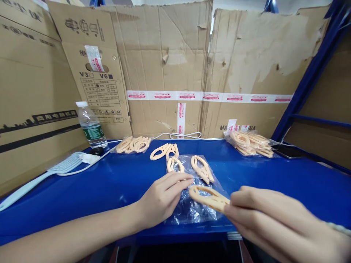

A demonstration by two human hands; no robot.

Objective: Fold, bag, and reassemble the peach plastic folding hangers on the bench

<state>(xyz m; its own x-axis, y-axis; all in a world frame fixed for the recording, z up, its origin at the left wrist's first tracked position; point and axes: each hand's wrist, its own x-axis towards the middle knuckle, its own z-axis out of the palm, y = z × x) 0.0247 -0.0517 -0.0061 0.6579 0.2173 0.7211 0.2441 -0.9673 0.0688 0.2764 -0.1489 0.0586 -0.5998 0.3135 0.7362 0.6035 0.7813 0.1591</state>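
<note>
My right hand (270, 215) grips one end of a beige plastic folding hanger (207, 197), whose looped end points left over a clear plastic bag (189, 208). With fingers pinched, my left hand (164, 197) holds the bag's upper layer near its opening. Two more folded hangers lie at the bag's far end: one hanger (202, 169) on the right, another hanger (175, 165) on the left, partly behind my left fingers. Just beyond the bag rest a loose hanger (159, 151) and a second one (172, 149) beside it.
A bagged bunch of hangers (133, 144) lies back left, and a larger bagged pile (249, 143) back right near a dark phone (289, 151). A water bottle (91, 126) and light-blue fly swatter (63, 164) are at left. Cardboard (164, 62) walls the blue table (123, 190).
</note>
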